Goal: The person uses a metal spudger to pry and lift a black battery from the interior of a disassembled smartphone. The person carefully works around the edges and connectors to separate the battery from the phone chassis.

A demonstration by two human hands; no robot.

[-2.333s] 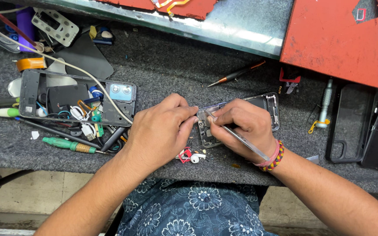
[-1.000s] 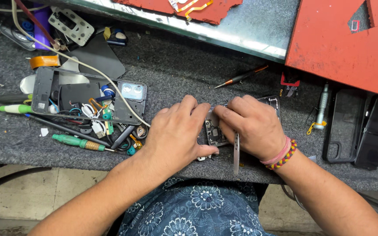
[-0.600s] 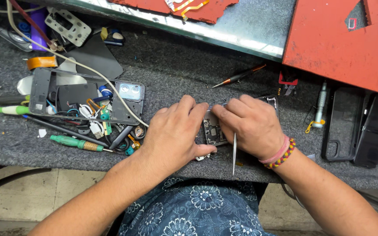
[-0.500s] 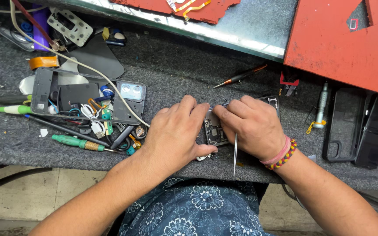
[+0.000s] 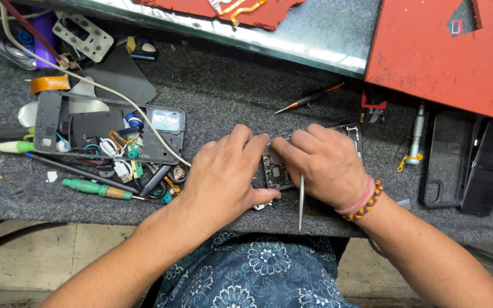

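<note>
Grey felt surface (image 5: 229, 97) carries an opened phone (image 5: 278, 171), mostly hidden under both hands. Left hand (image 5: 223, 174) lies flat, fingers pressing its left part. Right hand (image 5: 323, 162) fingers press its top edge, tweezers (image 5: 301, 202) tucked beneath the palm.
</note>
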